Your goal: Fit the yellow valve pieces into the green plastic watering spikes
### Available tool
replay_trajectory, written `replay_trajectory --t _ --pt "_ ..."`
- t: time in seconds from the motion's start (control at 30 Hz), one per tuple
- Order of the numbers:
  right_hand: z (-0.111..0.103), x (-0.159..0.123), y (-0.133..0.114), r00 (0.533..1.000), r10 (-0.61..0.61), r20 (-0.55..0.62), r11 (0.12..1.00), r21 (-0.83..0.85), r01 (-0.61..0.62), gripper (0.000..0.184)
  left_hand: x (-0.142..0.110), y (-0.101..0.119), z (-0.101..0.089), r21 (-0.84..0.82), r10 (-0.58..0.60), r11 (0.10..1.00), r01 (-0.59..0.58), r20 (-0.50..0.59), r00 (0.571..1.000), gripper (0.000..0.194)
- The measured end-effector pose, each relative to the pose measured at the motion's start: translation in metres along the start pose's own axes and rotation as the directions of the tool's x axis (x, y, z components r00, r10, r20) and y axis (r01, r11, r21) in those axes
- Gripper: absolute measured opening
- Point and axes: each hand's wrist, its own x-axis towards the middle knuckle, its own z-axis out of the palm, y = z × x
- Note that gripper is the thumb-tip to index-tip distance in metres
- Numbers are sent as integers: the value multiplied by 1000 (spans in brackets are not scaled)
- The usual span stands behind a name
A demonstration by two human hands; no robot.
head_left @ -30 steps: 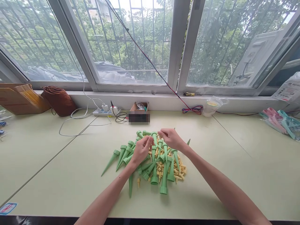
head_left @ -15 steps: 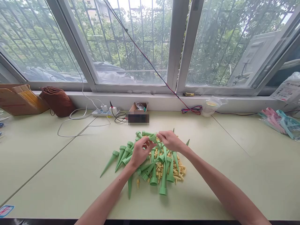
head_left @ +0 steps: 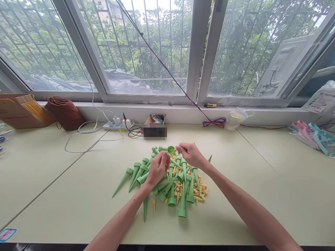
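Note:
My left hand point(head_left: 157, 168) is closed, thumb and fingers pinched on a green plastic watering spike point(head_left: 171, 150) above the pile. Its wide ribbed end faces me, showing a round opening; part of its body is hidden by my fingers. Just right of that opening, my right hand point(head_left: 191, 154) is closed in a pinch, with a sliver of a small yellow plastic piece at its fingertips. Below both hands lie several more green spikes point(head_left: 182, 202), mixed with many small yellow nozzle-like pieces point(head_left: 201, 192). One yellow piece point(head_left: 154, 204) lies apart in front.
Along the windowsill stand a cardboard box point(head_left: 23, 109), a brown pouch point(head_left: 65, 113), a power strip point(head_left: 115, 125) with cables and a small open box point(head_left: 154, 125). Farther right are a coiled cable point(head_left: 216, 122), a clear plastic bag point(head_left: 235, 118) and pink and teal items point(head_left: 311, 136).
The spike's wide end has turned and tilted so its opening faces me. My left fingers loosened, then closed again; my right hand shifted slightly and stays pinched.

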Motion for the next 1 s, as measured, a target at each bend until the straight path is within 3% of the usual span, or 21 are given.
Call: replay_trajectory --t 0.1,0.2,0.5,0.6,0.67,0.73,0.83,0.9,1.0 --pt "1 -1 -2 999 -9 45 1000 29 8 37 1 1 -2 -129 -121 982 138 134 984 65" --pt "2 -3 -2 994 -10 109 999 44 5 38 1 1 -4 -207 -170 952 225 253 952 71" --pt "-2 -3 -1 992 -4 125 1000 25 1 38 1 3 -8 -285 -160 923 260 331 930 49" --pt "-3 -3 0 992 -14 124 1000 10 13 39 0 4 -8 -172 -117 969 178 317 941 37" --pt "-3 -2 0 993 -22 119 1000 -16 24 39 -1 2 -6 -45 -57 997 70 252 966 33" --pt "-2 -2 0 993 -23 116 999 -37 27 40 -2 0 -4 94 45 994 -60 153 987 30" --pt "-2 -2 0 993 -9 115 999 -37 14 41 -3 -1 -1 230 165 957 -177 69 984 26" --pt "-2 -1 0 995 0 98 1000 -27 3 41 -3 -1 1 234 154 958 -164 61 986 29" --pt "-2 -1 -1 1000 -7 30 999 -33 8 41 -1 -1 1 154 41 987 -46 34 999 36"
